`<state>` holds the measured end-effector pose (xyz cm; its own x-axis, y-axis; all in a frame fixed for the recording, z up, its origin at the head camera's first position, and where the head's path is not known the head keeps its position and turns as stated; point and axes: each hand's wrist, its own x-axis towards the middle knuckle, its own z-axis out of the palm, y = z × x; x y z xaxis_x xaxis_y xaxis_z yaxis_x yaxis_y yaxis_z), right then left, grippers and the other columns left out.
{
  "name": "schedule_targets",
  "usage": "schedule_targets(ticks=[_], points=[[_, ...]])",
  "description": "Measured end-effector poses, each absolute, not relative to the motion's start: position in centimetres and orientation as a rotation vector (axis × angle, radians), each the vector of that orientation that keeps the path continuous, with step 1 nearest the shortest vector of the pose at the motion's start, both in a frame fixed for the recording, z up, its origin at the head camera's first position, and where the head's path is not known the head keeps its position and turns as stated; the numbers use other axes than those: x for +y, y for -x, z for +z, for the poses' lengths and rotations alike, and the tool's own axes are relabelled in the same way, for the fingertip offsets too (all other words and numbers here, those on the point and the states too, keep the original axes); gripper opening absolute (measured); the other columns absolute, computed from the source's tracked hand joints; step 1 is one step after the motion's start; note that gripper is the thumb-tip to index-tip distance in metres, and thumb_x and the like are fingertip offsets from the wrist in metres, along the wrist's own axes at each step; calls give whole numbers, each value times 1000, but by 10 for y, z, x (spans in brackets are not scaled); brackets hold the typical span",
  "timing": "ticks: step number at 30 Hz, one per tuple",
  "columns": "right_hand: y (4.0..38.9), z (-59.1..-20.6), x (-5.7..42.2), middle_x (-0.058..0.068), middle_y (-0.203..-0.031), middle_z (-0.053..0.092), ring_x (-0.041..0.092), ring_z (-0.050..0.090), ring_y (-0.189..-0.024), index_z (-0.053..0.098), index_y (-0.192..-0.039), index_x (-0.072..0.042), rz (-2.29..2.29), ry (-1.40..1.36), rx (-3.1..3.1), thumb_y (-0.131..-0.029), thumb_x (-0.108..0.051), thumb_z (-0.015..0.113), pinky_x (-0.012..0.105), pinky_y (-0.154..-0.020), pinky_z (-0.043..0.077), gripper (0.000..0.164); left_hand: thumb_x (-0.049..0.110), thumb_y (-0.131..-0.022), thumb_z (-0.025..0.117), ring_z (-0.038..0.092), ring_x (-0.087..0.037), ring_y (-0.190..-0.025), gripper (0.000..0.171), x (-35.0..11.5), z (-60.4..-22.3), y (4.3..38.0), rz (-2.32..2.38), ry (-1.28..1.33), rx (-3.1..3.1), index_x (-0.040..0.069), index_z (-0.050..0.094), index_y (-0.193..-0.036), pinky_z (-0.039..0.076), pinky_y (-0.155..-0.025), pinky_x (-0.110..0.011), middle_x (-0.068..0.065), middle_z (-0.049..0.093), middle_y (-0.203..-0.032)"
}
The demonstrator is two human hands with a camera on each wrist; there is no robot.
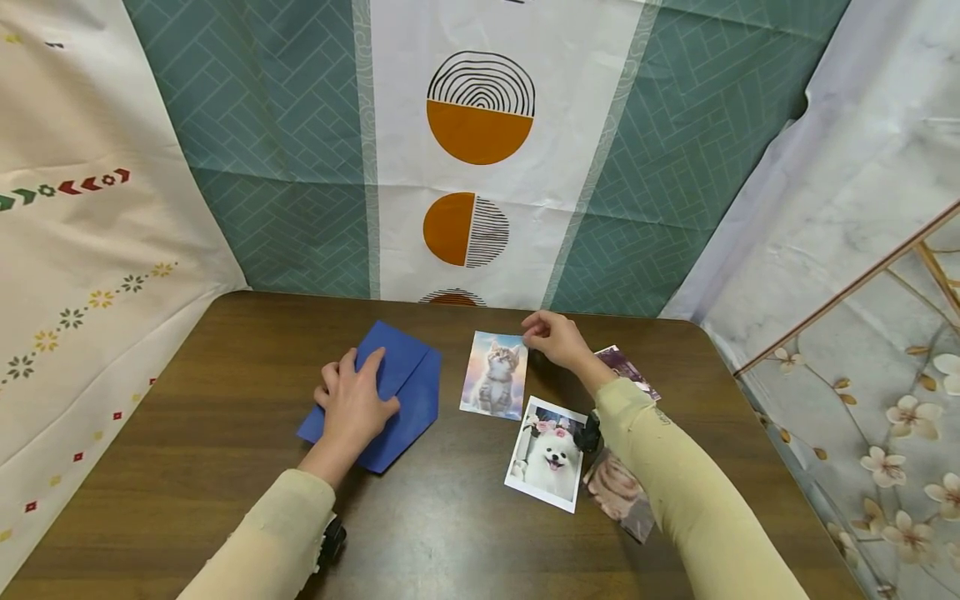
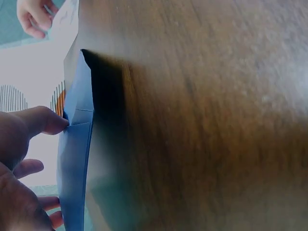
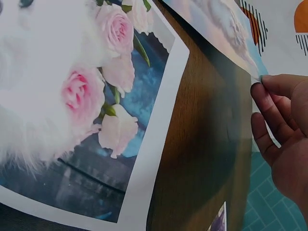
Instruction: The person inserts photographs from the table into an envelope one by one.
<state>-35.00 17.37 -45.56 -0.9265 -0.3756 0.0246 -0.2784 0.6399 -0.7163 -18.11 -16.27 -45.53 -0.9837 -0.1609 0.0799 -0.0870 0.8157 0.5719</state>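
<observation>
My left hand (image 1: 355, 398) lies across a blue envelope (image 1: 411, 408) with its fingers spread. In the left wrist view, the thumb touches the top face of the envelope (image 2: 77, 144), whose edge stands slightly off the table. My right hand (image 1: 553, 336) pinches the upper right corner of a kitten photo (image 1: 491, 379) between thumb and index finger. That pinch also shows in the right wrist view, with the hand (image 3: 288, 120) at the corner of the photo. Below the right wrist lies a white-bordered photo of a fluffy white dog (image 1: 551, 458).
A purplish photo (image 1: 626, 367) lies partly hidden behind the right forearm. Another photo (image 1: 618, 496), greyish pink, is partly under the right sleeve. The brown wooden table (image 1: 195, 467) meets a patterned cloth (image 1: 281, 167) at the back, with cloths on both sides.
</observation>
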Motion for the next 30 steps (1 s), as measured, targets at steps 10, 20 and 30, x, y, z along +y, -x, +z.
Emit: schedule_targets(ticks=[10, 20, 30], points=[[348, -455, 171, 10, -106, 75, 25, 70, -94, 69, -129, 1, -1150, 568, 2724, -103, -9, 72, 33, -75, 53, 28, 16, -88, 84, 24, -64, -142, 87, -171, -455, 182, -818, -202, -2991, 4, 42, -162, 21, -107, -82, -42, 27, -161], [348, -455, 171, 11, -107, 76, 26, 73, -95, 70, -129, 0, -1196, 545, 2702, -103, -11, 72, 35, -79, 54, 29, 16, -89, 83, 26, -64, -142, 86, -170, -455, 182, -798, -201, -3008, 4, 41, -163, 28, -104, -82, -42, 28, -161], [347, -455, 172, 7, -101, 75, 18, 72, -89, 62, -132, 13, -1626, 419, 2399, -104, -6, 69, 36, -86, 60, 35, 15, -89, 77, 22, -62, -144, 76, -161, -455, 183, -910, -202, -2885, 4, 49, -158, 26, -104, -80, -38, 24, -165]])
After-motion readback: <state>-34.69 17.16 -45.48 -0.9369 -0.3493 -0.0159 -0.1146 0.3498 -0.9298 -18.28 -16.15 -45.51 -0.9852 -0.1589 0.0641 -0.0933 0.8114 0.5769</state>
